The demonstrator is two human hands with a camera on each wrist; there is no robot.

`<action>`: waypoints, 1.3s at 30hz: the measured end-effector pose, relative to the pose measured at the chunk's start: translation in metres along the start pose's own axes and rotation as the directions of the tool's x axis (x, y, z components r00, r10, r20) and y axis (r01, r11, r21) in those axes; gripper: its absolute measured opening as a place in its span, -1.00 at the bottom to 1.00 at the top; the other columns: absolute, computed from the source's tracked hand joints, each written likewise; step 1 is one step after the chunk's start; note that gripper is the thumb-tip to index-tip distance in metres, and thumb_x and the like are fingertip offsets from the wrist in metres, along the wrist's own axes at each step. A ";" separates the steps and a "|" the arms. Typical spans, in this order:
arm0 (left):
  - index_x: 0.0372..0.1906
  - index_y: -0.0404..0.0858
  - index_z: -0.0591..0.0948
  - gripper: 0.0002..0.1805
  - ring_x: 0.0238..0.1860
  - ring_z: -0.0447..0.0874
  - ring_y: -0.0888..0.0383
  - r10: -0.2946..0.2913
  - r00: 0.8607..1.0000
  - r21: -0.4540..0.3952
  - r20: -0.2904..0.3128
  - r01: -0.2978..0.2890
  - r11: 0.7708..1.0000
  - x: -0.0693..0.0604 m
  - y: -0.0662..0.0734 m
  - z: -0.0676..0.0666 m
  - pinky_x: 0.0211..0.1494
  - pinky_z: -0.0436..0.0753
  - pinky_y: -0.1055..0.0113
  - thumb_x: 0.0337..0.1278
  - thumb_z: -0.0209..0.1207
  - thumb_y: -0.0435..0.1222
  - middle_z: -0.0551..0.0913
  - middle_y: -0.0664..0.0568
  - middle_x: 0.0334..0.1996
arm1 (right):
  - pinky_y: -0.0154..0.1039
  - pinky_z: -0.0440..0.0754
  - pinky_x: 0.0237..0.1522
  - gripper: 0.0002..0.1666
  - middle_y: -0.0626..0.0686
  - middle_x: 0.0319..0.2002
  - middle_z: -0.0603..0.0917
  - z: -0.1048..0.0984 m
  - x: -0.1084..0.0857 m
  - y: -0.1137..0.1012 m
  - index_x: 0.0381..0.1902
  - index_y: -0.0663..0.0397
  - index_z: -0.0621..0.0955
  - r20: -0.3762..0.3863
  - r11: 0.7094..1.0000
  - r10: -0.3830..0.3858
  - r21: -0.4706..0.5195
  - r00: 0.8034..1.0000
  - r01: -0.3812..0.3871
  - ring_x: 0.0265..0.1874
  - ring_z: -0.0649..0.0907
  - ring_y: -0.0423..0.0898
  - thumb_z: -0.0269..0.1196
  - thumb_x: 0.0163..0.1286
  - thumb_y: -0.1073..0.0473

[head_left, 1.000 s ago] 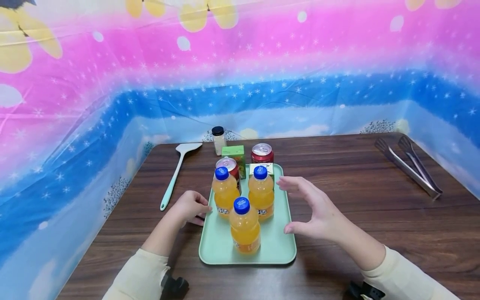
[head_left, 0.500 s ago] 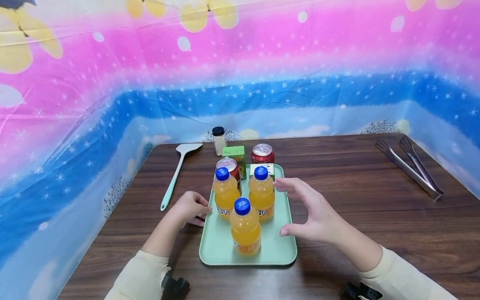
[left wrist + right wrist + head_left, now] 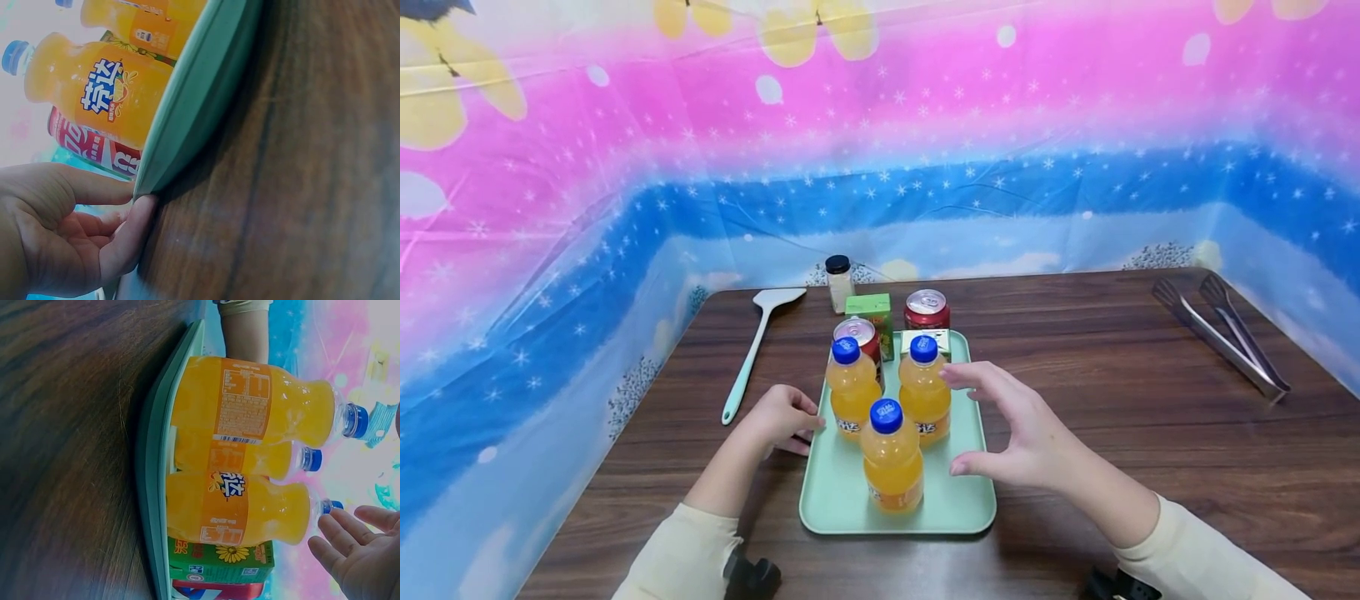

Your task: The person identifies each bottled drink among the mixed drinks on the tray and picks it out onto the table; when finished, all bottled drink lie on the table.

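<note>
With my left hand (image 3: 784,415) I pinch the tray (image 3: 835,504) at its left rim. My right hand (image 3: 1033,437) reaches over its right edge, fingers spread and holding nothing; whether they touch the right rear bottle (image 3: 925,398) I can't tell. That bottle, the left rear bottle (image 3: 852,392) and the front bottle (image 3: 892,473) stand upright on the tray. They look nearly full, so I'd expect weight, smooth plastic that gives slightly, and a risk of tipping; I'd grip each around its waist. Toward the tray's far end, the near can (image 3: 867,335) is mostly hidden, the pale-topped carton (image 3: 938,340) shows little more than its top, and the far can's (image 3: 927,308) base is out of sight.
</note>
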State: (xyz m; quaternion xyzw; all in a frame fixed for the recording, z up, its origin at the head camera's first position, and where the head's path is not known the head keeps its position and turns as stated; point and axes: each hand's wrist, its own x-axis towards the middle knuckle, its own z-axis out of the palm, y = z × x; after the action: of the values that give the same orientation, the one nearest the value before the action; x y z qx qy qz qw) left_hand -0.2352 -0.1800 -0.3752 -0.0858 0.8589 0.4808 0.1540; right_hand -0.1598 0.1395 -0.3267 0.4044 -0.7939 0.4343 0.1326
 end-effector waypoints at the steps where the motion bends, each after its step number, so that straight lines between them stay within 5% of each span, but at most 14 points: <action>1: -0.27 -0.43 0.52 -0.81 -0.45 0.57 0.04 0.002 1.000 0.001 0.001 -0.002 1.000 0.000 0.000 0.000 -0.45 0.69 0.21 0.04 0.28 -0.45 0.55 -0.17 -0.38 | -0.09 0.52 0.08 -0.01 0.03 0.16 0.47 0.000 0.000 0.000 0.29 0.09 0.32 -0.001 1.000 0.000 -0.003 1.000 0.000 0.17 0.44 -0.08 0.54 -0.09 0.10; 39: -0.27 -0.44 0.52 -0.83 -0.45 0.58 0.04 0.018 1.000 -0.007 0.013 -0.018 1.000 0.000 -0.003 0.001 -0.46 0.69 0.21 0.05 0.26 -0.45 0.56 -0.18 -0.39 | -0.07 0.52 0.08 -0.10 0.03 0.14 0.49 0.022 0.007 -0.009 0.22 0.03 0.40 0.040 0.998 0.009 0.067 0.999 -0.012 0.14 0.46 -0.12 0.54 -0.09 0.10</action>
State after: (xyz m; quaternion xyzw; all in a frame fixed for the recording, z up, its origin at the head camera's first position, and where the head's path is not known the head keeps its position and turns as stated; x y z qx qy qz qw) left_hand -0.2340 -0.1811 -0.3782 -0.0752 0.8569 0.4858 0.1551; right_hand -0.1540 0.1159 -0.3301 0.4129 -0.7835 0.4532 0.1009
